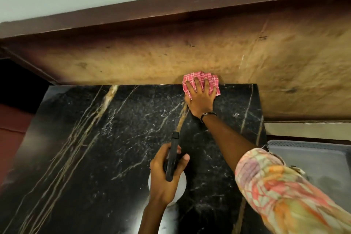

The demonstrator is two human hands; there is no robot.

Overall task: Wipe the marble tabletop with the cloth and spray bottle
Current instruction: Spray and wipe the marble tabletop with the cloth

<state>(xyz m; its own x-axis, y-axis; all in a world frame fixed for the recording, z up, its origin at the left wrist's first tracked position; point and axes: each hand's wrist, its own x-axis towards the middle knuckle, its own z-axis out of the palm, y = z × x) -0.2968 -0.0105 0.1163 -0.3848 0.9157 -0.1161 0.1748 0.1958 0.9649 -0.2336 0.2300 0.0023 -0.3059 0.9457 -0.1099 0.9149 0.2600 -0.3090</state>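
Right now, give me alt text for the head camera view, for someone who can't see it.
The right hand presses a pink checked cloth flat on the far edge of a black marble tabletop. The left hand grips a spray bottle nearer the camera. A grey tray sits at the right.

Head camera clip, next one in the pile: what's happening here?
A person is cleaning a black marble tabletop. The right hand is spread flat on a pink checked cloth, pressing it against the far edge of the slab, next to the brown wall. The left hand grips a spray bottle with a black head and pale body, held over the middle of the tabletop, nozzle pointing away. A grey tray sits off the right side.
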